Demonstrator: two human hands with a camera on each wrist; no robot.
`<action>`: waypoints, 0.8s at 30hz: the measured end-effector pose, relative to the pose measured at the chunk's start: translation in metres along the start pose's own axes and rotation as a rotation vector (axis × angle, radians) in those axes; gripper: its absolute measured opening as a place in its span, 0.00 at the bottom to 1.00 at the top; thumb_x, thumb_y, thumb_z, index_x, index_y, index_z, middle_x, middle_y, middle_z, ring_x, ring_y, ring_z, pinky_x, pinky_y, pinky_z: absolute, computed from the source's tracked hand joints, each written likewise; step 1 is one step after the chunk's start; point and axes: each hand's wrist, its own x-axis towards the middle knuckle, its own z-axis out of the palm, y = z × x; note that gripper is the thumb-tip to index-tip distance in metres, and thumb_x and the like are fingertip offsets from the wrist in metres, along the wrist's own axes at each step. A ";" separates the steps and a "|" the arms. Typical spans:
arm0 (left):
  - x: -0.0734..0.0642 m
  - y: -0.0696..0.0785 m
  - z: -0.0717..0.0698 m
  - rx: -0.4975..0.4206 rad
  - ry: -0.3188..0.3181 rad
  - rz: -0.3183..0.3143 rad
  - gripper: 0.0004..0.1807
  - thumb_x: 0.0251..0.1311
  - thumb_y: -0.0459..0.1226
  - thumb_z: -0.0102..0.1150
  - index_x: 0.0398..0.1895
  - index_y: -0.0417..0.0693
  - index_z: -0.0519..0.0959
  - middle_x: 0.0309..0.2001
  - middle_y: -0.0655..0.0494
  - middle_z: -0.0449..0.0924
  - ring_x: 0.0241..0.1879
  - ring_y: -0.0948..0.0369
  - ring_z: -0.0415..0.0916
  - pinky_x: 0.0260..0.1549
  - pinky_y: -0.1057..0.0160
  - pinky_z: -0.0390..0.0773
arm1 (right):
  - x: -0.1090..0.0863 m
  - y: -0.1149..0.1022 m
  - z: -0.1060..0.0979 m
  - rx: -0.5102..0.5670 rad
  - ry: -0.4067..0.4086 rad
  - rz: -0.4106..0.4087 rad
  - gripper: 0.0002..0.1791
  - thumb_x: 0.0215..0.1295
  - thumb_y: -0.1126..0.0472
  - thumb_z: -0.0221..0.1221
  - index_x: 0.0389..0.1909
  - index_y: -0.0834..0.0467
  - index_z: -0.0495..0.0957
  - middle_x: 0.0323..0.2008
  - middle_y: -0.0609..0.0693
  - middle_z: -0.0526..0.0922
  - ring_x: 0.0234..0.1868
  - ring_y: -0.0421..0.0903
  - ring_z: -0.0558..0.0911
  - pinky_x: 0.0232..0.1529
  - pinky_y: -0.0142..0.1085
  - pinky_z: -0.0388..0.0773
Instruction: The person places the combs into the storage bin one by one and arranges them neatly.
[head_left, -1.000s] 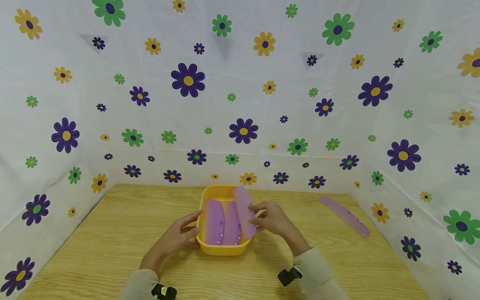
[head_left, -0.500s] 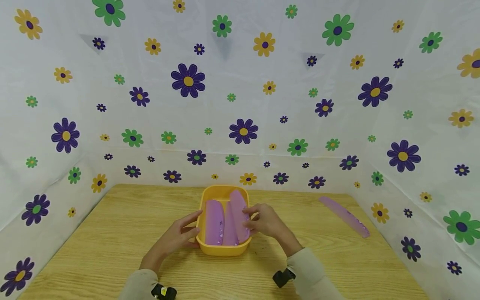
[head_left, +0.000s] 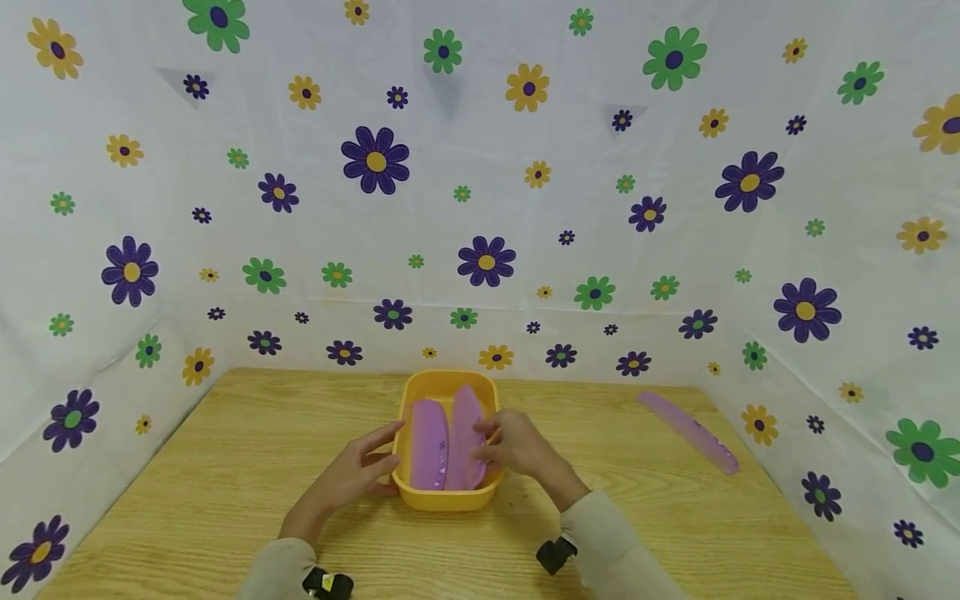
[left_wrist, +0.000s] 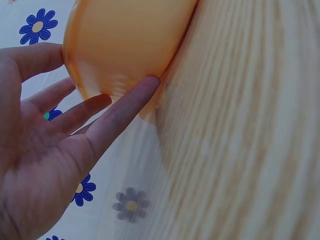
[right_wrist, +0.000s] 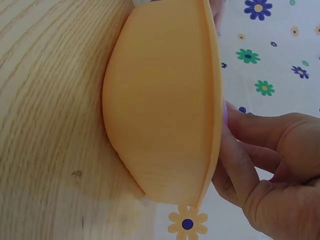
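A yellow plastic box (head_left: 450, 500) stands on the wooden table. Inside, on its left, lies a purple comb (head_left: 429, 446) with a curved back and small printed marks. My right hand (head_left: 513, 442) pinches another purple comb (head_left: 465, 433) by its right side, low inside the box and lying over a further comb that is now mostly hidden. In the right wrist view the fingers reach over the rim and only a sliver of purple shows. My left hand (head_left: 360, 471) rests against the box's left side, its fairly straight fingers (left_wrist: 125, 107) touching the outer wall.
Off to the right on the table (head_left: 600, 517) lies one more purple comb (head_left: 690, 433), set at a slant. A white sheet with printed flowers (head_left: 487, 262) hangs behind the table and on both sides.
My right hand has moved left and lowered the comb from the box's right rim into the box, over the middle comb. The left hand and the box have stayed in place.
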 end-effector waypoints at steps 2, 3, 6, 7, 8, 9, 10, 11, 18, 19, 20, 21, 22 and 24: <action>0.000 0.000 0.000 0.000 -0.001 0.001 0.37 0.78 0.37 0.52 0.83 0.42 0.50 0.81 0.28 0.43 0.72 0.29 0.63 0.49 0.48 0.89 | 0.001 -0.001 0.002 -0.013 0.002 0.000 0.24 0.63 0.66 0.70 0.59 0.69 0.81 0.38 0.56 0.86 0.31 0.43 0.82 0.32 0.32 0.88; 0.000 0.000 0.000 0.000 0.000 0.001 0.37 0.78 0.38 0.52 0.83 0.42 0.50 0.81 0.28 0.43 0.72 0.29 0.62 0.49 0.48 0.89 | 0.001 -0.001 0.003 -0.021 0.003 -0.003 0.24 0.63 0.65 0.70 0.59 0.69 0.81 0.38 0.56 0.86 0.32 0.43 0.82 0.32 0.32 0.87; 0.000 -0.001 0.000 0.006 0.002 0.002 0.37 0.78 0.38 0.52 0.83 0.42 0.50 0.81 0.28 0.43 0.72 0.29 0.63 0.49 0.48 0.89 | 0.001 -0.002 0.005 -0.030 0.007 0.005 0.24 0.63 0.64 0.71 0.59 0.69 0.81 0.38 0.56 0.86 0.32 0.43 0.81 0.33 0.31 0.87; 0.000 -0.001 0.000 0.007 0.002 0.002 0.37 0.78 0.38 0.52 0.83 0.42 0.50 0.81 0.28 0.43 0.72 0.29 0.63 0.49 0.48 0.89 | 0.001 -0.003 0.006 -0.027 0.008 0.008 0.24 0.63 0.65 0.71 0.59 0.69 0.81 0.38 0.56 0.87 0.32 0.43 0.82 0.33 0.31 0.87; 0.000 -0.001 0.000 0.007 0.002 0.002 0.37 0.78 0.38 0.52 0.83 0.43 0.50 0.81 0.28 0.43 0.72 0.29 0.63 0.49 0.48 0.89 | 0.002 -0.003 0.006 -0.027 0.008 0.013 0.24 0.63 0.64 0.71 0.59 0.69 0.81 0.38 0.56 0.87 0.32 0.43 0.82 0.33 0.32 0.88; 0.000 -0.001 0.000 0.008 0.001 0.001 0.37 0.78 0.38 0.52 0.83 0.43 0.50 0.81 0.28 0.43 0.72 0.29 0.63 0.49 0.48 0.89 | 0.002 -0.003 0.007 -0.028 0.009 0.017 0.24 0.62 0.64 0.71 0.59 0.69 0.81 0.38 0.56 0.87 0.32 0.43 0.82 0.33 0.32 0.88; 0.000 -0.001 0.000 0.009 0.002 0.001 0.37 0.78 0.38 0.52 0.83 0.43 0.50 0.81 0.28 0.43 0.72 0.29 0.63 0.49 0.48 0.89 | 0.002 -0.004 0.007 -0.028 0.012 0.020 0.24 0.62 0.64 0.71 0.59 0.69 0.82 0.38 0.56 0.87 0.32 0.43 0.82 0.33 0.32 0.88; 0.000 -0.001 0.000 0.008 0.001 0.002 0.37 0.78 0.38 0.53 0.83 0.43 0.50 0.81 0.28 0.43 0.72 0.29 0.63 0.49 0.48 0.89 | 0.002 -0.004 0.008 -0.030 0.014 0.022 0.25 0.62 0.64 0.71 0.59 0.69 0.81 0.39 0.56 0.87 0.32 0.43 0.82 0.33 0.32 0.88; 0.000 -0.001 0.000 0.002 -0.003 0.006 0.37 0.78 0.37 0.52 0.83 0.41 0.49 0.81 0.27 0.42 0.72 0.28 0.62 0.49 0.48 0.89 | 0.003 -0.005 0.013 -0.065 0.034 0.017 0.24 0.61 0.64 0.72 0.57 0.70 0.82 0.44 0.61 0.88 0.32 0.42 0.80 0.31 0.30 0.86; 0.000 -0.001 0.000 0.002 -0.003 0.006 0.37 0.78 0.37 0.52 0.83 0.41 0.49 0.81 0.27 0.42 0.72 0.28 0.62 0.49 0.48 0.89 | 0.002 -0.006 0.014 -0.065 0.032 0.017 0.24 0.61 0.65 0.72 0.57 0.70 0.82 0.45 0.61 0.88 0.32 0.42 0.80 0.31 0.30 0.86; 0.000 -0.001 0.000 0.002 -0.002 0.006 0.37 0.78 0.37 0.52 0.83 0.41 0.49 0.81 0.27 0.42 0.72 0.28 0.62 0.49 0.48 0.89 | 0.002 -0.006 0.014 -0.071 0.032 0.013 0.24 0.61 0.65 0.72 0.57 0.71 0.82 0.45 0.62 0.88 0.32 0.42 0.80 0.31 0.29 0.86; 0.000 -0.001 0.000 0.001 -0.002 0.006 0.37 0.78 0.37 0.52 0.83 0.41 0.49 0.81 0.28 0.42 0.72 0.28 0.62 0.49 0.48 0.89 | 0.002 -0.007 0.014 -0.073 0.031 0.012 0.24 0.61 0.65 0.72 0.56 0.71 0.82 0.45 0.62 0.88 0.32 0.42 0.80 0.30 0.29 0.85; 0.000 -0.001 0.000 0.000 -0.001 0.005 0.37 0.78 0.37 0.52 0.83 0.41 0.49 0.81 0.28 0.42 0.72 0.28 0.62 0.49 0.48 0.89 | 0.001 -0.007 0.015 -0.077 0.029 0.011 0.24 0.61 0.65 0.72 0.56 0.71 0.82 0.46 0.62 0.88 0.33 0.42 0.80 0.31 0.29 0.86; 0.000 0.000 0.000 -0.002 -0.001 0.004 0.37 0.78 0.37 0.52 0.83 0.41 0.49 0.81 0.28 0.41 0.72 0.28 0.62 0.49 0.48 0.89 | 0.001 -0.007 0.015 -0.076 0.026 0.009 0.24 0.61 0.65 0.72 0.56 0.71 0.82 0.46 0.62 0.88 0.33 0.43 0.80 0.31 0.30 0.87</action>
